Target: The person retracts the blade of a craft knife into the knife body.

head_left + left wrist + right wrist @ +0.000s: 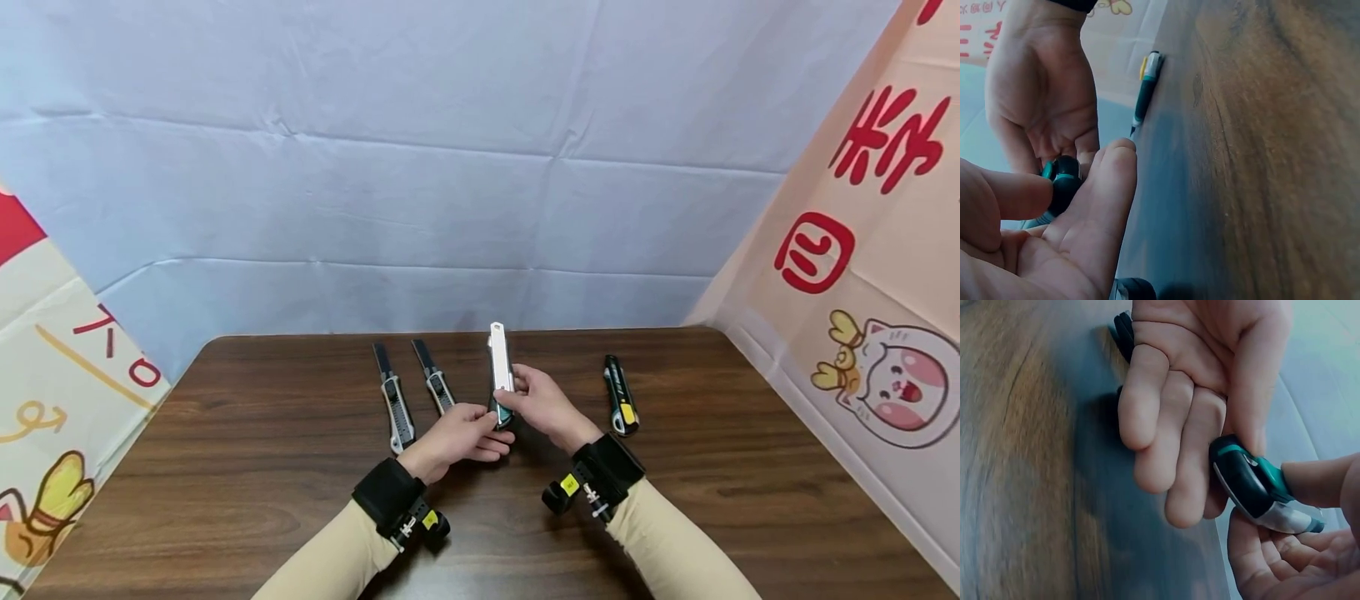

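Over the middle of the table, both hands hold a utility knife with a pale metal face, tilted with its far end up. Its black and green butt end shows close up in the right wrist view. My left hand pinches that near end with thumb and forefinger, other fingers extended below. My right hand grips the body from the right, thumb on top. Two grey and black utility knives, one far left and one beside my left hand, lie with dark blades out.
To the right of my right hand lies a black utility knife with a yellow part. The brown wooden table ends at a pale blue cloth backdrop. Printed cloths hang at the left and right.
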Demonstrator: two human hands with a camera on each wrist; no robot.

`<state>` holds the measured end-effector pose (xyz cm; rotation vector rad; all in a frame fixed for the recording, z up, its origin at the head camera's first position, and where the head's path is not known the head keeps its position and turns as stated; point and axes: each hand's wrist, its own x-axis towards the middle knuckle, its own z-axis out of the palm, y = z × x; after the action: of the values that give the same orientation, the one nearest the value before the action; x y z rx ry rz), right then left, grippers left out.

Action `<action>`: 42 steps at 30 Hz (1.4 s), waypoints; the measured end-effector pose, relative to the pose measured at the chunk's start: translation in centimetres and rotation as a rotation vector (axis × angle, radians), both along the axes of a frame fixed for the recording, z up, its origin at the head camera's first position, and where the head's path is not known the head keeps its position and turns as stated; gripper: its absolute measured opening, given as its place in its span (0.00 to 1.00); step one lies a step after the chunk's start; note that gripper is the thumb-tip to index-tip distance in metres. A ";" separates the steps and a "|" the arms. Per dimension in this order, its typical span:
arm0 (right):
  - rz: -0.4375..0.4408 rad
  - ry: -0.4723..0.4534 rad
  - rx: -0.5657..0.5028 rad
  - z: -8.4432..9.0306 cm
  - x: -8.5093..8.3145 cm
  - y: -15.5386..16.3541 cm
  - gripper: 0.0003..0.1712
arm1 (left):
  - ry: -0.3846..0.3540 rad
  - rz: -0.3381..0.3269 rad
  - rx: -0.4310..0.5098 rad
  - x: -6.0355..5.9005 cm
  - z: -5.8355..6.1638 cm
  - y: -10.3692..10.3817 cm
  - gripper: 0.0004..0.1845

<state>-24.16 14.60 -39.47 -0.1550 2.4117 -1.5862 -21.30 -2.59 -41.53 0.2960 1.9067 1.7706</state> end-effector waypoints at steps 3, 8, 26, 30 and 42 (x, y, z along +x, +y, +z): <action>-0.018 -0.016 0.002 0.0 0.1 0.6 0.32 | 0.014 0.010 -0.016 -0.1 -0.1 0.6 0.18; -0.039 -0.036 -0.004 -0.2 0.0 2.0 0.32 | 0.048 0.020 -0.025 -0.3 -0.1 1.5 0.21; -0.115 -0.070 0.102 0.1 0.2 7.3 0.32 | 0.040 -0.033 -0.040 -0.7 0.3 6.4 0.23; -0.124 -0.087 0.127 0.4 0.2 8.1 0.32 | 0.044 -0.045 -0.048 -0.9 0.4 7.2 0.24; -0.163 -0.096 0.251 0.1 -0.1 9.5 0.31 | 0.058 -0.079 -0.096 -0.6 0.8 7.0 0.23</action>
<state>-24.23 24.15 -39.37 0.1646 2.5749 -1.3014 -21.90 4.43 -40.74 0.3859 1.9851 1.6307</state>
